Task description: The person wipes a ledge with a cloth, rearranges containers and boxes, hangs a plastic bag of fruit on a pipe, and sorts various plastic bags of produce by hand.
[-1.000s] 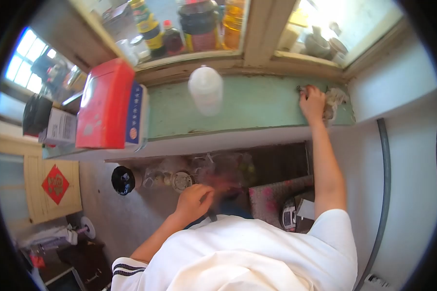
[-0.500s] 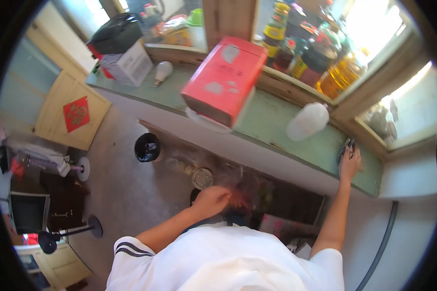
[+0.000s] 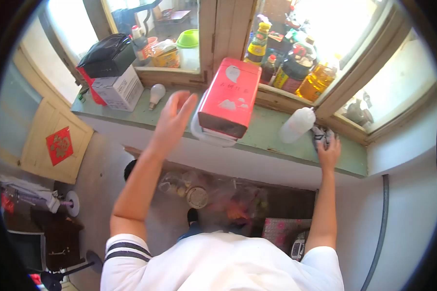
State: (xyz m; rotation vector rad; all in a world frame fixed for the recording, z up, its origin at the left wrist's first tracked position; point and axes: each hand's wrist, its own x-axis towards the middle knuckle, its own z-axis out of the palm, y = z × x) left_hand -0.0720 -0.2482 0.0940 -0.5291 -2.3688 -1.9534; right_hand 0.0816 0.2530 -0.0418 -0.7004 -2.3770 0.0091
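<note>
Head view: the right hand (image 3: 329, 149) has its fingers closed over a crumpled cloth (image 3: 320, 134), down on the windowsill (image 3: 266, 130), just right of the white bottle (image 3: 296, 125). So the cloth is in hand; over left, nothing is taken up. There the left hand (image 3: 178, 109) hangs, thumb and fingers apart, near the red box (image 3: 230, 94), seemingly not touching. Green sill shows between box and bottle; the window frame (image 3: 233, 34) bounds the far side, the near edge drops toward the floor (image 3: 102, 184).
</note>
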